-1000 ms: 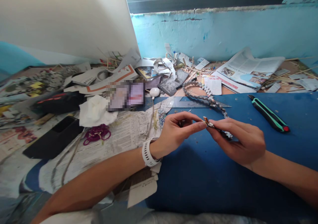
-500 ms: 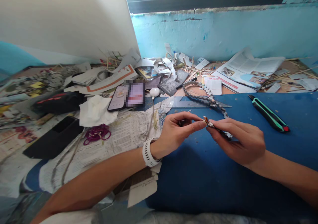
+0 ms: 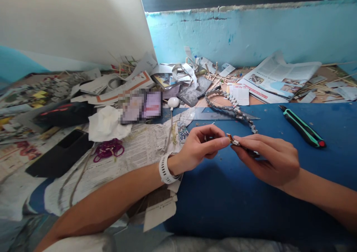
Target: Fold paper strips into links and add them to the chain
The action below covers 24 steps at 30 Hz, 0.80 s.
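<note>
A narrow chain of folded paper (image 3: 235, 142) is pinched in my right hand (image 3: 272, 160), with the thumb and fingers pressed along it. Its near end sticks out past the fingertips and shows a small orange and white tip. My left hand (image 3: 199, 147) closes its thumb and forefinger on that tip from the left side. Behind my hands, a grey zigzag paper chain (image 3: 216, 105) curves across the mat and the clear ruler (image 3: 205, 114). My right hand hides whether the two chains join.
On the right of the blue mat (image 3: 237, 203) lies a green and black utility knife (image 3: 302, 126). Left are purple cord (image 3: 108, 150), a crumpled tissue (image 3: 104, 124), a black case (image 3: 60, 153) and phones (image 3: 152, 105). Newspaper (image 3: 284, 77) and thin sticks crowd the back.
Both hands stay nearly in place over the mat. My left fingers have shifted slightly on the paper tip, and its orange end stands at a slightly different angle.
</note>
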Each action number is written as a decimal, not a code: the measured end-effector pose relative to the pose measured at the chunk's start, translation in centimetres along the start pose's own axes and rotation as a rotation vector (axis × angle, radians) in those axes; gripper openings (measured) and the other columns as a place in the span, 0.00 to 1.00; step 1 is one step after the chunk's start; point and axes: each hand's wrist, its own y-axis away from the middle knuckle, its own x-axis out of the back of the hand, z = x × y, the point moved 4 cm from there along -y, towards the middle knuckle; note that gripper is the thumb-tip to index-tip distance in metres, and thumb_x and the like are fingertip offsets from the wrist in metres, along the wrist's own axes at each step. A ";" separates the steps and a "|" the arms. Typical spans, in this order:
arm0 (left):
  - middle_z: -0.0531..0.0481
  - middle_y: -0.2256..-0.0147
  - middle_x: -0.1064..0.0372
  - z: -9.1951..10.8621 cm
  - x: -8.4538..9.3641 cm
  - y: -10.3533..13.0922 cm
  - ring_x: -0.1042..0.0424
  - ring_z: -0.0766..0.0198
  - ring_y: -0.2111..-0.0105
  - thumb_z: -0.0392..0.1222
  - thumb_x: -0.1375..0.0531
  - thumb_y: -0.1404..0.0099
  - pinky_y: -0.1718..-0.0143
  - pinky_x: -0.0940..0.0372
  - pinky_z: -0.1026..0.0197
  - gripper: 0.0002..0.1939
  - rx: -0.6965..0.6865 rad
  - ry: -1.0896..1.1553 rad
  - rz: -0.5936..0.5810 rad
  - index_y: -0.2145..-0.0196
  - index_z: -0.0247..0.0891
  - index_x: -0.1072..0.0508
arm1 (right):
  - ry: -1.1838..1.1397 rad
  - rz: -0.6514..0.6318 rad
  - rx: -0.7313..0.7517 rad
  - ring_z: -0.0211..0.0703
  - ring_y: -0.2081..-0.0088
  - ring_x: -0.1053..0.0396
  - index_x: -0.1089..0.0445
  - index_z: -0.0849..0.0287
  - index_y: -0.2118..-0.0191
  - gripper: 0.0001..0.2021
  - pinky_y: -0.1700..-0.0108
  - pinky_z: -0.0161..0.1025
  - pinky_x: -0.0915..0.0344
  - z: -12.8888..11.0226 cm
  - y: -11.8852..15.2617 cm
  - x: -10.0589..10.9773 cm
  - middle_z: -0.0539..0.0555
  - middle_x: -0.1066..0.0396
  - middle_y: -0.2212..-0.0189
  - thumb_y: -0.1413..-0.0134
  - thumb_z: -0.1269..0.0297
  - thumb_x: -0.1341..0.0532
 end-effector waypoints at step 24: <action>0.41 0.50 0.26 0.1 4.4 -2.0 0.26 0.66 0.60 0.38 0.41 0.29 0.64 0.33 0.67 0.16 -0.078 -0.266 0.334 0.45 0.35 0.27 | 0.036 -0.693 -0.052 0.45 0.63 0.20 0.24 0.55 0.47 0.13 0.65 0.38 0.29 3.7 2.0 -3.6 0.55 0.20 0.59 0.33 0.57 0.36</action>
